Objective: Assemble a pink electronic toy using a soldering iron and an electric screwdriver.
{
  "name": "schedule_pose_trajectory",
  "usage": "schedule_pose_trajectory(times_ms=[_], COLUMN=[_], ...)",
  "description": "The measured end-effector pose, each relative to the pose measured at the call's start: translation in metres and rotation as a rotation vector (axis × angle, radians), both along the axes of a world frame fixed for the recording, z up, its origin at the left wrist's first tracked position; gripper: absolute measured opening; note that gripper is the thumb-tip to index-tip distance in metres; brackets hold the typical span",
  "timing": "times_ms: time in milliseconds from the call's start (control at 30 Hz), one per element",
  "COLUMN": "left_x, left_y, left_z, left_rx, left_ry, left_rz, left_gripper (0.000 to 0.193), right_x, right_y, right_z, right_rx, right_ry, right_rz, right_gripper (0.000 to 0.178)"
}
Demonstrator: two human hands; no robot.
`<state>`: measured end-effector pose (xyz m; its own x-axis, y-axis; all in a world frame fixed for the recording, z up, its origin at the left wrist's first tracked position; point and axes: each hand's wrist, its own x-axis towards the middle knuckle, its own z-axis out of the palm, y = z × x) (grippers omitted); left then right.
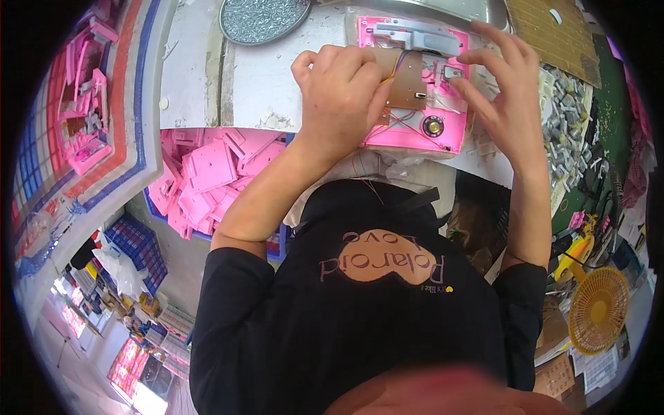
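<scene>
A pink plastic housing (449,131) lies on the white workbench, with a round black speaker (433,126) and thin coloured wires inside it. A brown circuit board (409,86) sits over its left part. My left hand (339,97) is closed at the left edge of this board, thumb and index finger pressed together beside yellow and purple wires; its fingertips are partly hidden. My right hand (505,86) has its fingers apart at the housing's right edge, thumb and a finger near a small metal-grey part (452,73). A grey bar-shaped piece (418,36) lies across the housing's far end.
A round tray (232,34) full of small screws stands at the back. Pink plastic parts (214,173) fill a blue crate left of me, below the bench edge. Many small grey pieces (564,131) lie at the right, beyond my right arm. A yellow fan (599,311) stands lower right.
</scene>
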<state>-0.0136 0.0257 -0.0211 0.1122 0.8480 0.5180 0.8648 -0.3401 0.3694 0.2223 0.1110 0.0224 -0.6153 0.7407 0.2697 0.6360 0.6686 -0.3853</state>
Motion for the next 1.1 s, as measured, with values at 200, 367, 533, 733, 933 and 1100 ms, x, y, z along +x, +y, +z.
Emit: schedule_pose_trajectory(times_ms=[200,367,533,733,933,1100], left_x=[-0.002,-0.008,-0.012,-0.019,-0.022,-0.016], left_y=[0.001,0.006,0.001,0.0,0.008,0.022], left_z=[-0.008,-0.002,-0.005,-0.007,0.006,0.033], left_rx=[0.035,0.047,-0.033,-0.119,-0.021,0.134], left_ry=[-0.019,-0.009,-0.058,-0.187,-0.254,-0.312], left_rz=[-0.011,-0.187,-0.243,-0.214,-0.144,-0.174], left_gripper=[0.014,0.021,0.021,0.028,0.033,0.038], right_x=[-0.045,-0.062,-0.041,-0.005,-0.01,-0.011], right_y=[0.007,0.025,0.025,0.012,0.0,0.002], right_z=[0.009,0.015,0.0,-0.022,-0.03,-0.036], right_rx=[0.092,0.108,0.134,0.084,0.013,0.006], right_ry=[-0.003,-0.085,-0.054,0.196,0.291,0.33], right_rz=[0.23,0.449,0.411,0.168,0.021,0.003], right_gripper=[0.023,0.019,0.021,0.017,0.016,0.016])
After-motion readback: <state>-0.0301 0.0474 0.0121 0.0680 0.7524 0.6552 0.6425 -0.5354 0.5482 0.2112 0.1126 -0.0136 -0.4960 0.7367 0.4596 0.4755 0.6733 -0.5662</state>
